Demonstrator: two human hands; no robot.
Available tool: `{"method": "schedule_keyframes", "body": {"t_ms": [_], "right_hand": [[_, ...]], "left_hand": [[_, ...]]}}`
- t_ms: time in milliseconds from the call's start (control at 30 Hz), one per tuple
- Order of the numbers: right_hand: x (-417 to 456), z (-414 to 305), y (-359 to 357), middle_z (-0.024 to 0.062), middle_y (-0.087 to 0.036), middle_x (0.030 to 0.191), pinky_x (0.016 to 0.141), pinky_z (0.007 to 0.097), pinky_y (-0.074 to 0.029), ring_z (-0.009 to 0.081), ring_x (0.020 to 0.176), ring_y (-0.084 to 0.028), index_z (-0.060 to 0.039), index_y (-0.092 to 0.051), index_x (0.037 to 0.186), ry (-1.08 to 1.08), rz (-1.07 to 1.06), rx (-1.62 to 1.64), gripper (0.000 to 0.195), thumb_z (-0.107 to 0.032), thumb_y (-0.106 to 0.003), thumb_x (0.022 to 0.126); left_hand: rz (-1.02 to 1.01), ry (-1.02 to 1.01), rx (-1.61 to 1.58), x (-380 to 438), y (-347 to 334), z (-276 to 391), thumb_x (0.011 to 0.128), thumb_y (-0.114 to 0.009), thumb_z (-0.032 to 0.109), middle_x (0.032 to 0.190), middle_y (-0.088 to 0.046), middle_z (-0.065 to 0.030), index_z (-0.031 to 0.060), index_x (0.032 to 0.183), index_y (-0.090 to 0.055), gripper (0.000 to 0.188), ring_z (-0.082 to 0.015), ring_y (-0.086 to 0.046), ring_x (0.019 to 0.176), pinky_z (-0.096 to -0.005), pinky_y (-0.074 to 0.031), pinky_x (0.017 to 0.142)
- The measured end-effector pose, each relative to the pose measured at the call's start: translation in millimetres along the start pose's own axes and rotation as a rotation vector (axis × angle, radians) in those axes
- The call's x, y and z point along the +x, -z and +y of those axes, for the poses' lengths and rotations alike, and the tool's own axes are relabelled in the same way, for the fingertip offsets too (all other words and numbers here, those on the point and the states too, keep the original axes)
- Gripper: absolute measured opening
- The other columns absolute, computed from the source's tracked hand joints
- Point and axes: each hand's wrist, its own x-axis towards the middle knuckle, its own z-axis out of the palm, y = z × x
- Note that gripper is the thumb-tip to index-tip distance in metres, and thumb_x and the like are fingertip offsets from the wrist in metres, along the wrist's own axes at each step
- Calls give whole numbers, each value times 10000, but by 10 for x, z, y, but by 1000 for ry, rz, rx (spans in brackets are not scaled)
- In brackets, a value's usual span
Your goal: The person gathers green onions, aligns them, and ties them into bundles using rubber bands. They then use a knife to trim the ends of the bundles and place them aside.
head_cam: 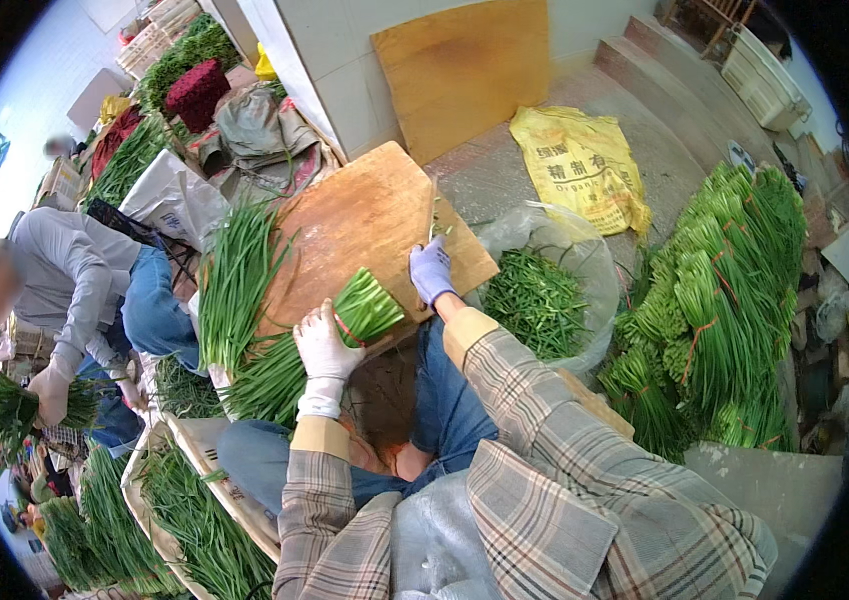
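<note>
My left hand (pixel 327 349), in a white glove, grips a bundle of green garlic chives (pixel 368 304) bound with a red band near its evenly cut stem ends. The bundle lies over the near edge of a wooden board (pixel 357 217), its leaves trailing left. My right hand (pixel 432 271), in a pale purple glove, closes around the handle of a knife (pixel 432 214) at the board's right side. The blade points away from me, with small cut pieces beside it. Loose chives (pixel 233 277) cover the board's left end.
A clear plastic bag (pixel 597 300) of cut green pieces stands right of the board. Banded bundles (pixel 732 300) are piled farther right. A yellow sack (pixel 582 165) lies beyond. At left, a co-worker (pixel 87 277) holds greens beside a lined crate (pixel 169 525) of greens.
</note>
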Motion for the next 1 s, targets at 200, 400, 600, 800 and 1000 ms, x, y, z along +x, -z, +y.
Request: {"method": "schedule_keyframes", "body": {"t_ms": [200,400,600,800,1000], "right_hand": [[-519,724,957,272,-587,990,828,458,-444,411,940,-573,-4,-444,1086,-112,126,125,352,-241,-495,831],[-373,928,1474,243,-590,1010,795,454,-438,389,945,-573,-10,-451,1100,-60,122,32,354,-252,-526,853],[-243,95,834,205,-582,1009,778,450,-474,352,930,-588,-80,-448,1206,594,-123,-596,431,-261,-572,835],[-135,-204,466,167,-505,1120,835,461,-453,353,1008,-542,-111,-494,1199,660,-170,-863,477,-317,-631,791],[-563,-500,864,156,-589,1031,787,355,-463,251,933,-580,10,-554,1074,809,-259,-109,298,-183,-595,851]], "left_hand": [[-54,29,-38,37,21,-105,475,-817,326,1120,-536,-134,85,1256,-417,910,-301,-492,1082,-436,-328,973],[92,-28,-306,76,471,-132,479,-819,288,1113,-572,-142,44,1232,-462,868,-294,-557,1032,-379,-436,905],[-83,-31,-1175,-52,1505,8,500,-847,142,1200,-554,-86,-4,1291,-415,912,-180,-512,1106,-314,-385,980],[-218,-15,-1597,-400,1180,-258,476,-823,108,1202,-542,-63,14,1279,-437,896,-192,-485,1117,-335,-357,998],[-332,160,-1946,-474,886,-70,511,-763,265,1243,-513,-64,14,1297,-416,896,-207,-473,1144,-340,-348,995]]}}
